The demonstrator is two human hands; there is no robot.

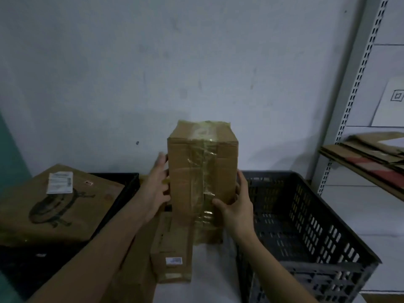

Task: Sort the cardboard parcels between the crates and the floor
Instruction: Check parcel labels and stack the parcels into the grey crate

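Between two crates, hands point(197, 197) grip upright parcel point(202, 171), long axis vertical

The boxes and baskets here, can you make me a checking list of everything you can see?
Surface: pale floor between the crates.
Job's things: tall taped parcel held upright; small parcel on the floor; big flat parcel atop the left crate; grey right crate looks empty.
Clutter: flattened cardboard on the shelf.
Grippers: left hand and right hand hold the tall parcel's sides.
Cables: nothing seen.
Surroundings: blank wall, slotted shelf upright.
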